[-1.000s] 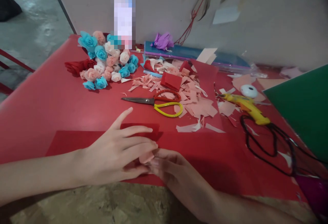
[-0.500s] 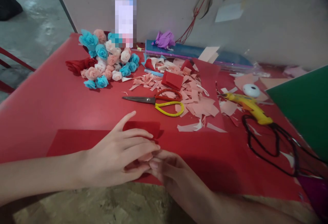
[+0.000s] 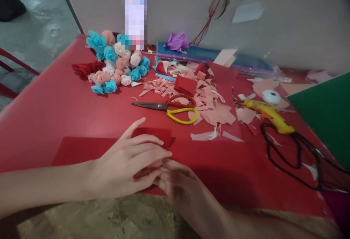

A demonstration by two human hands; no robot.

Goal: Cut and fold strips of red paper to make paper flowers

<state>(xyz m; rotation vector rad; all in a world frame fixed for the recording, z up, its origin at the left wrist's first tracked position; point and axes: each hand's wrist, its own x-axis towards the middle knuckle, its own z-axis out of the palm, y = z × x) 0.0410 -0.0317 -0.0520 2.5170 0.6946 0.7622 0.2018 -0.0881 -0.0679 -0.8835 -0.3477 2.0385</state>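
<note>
Near the table's front edge, my left hand (image 3: 124,168) and my right hand (image 3: 182,182) meet at the fingertips. A small piece of pink paper (image 3: 156,164) shows in the gap between them; most of it is hidden by my fingers. The left fingers curl over it from above, and the right fingers pinch at its right side. Behind my left hand a folded piece of red paper (image 3: 155,135) rises from a larger red sheet (image 3: 82,149). Scissors (image 3: 166,107) with one red and one yellow handle lie beyond the hands.
Paper roses (image 3: 117,64) in blue, pink, white and red cluster at the back left of the red table (image 3: 35,122). Pink paper scraps (image 3: 216,113) spread behind the scissors. A yellow glue gun (image 3: 269,113) with a black cord lies right, near a green board (image 3: 325,115).
The right fingers have shifted slightly against the pink paper, while the left hand keeps nearly the same pose. The whole view has moved a little, so things appear slightly further right.
</note>
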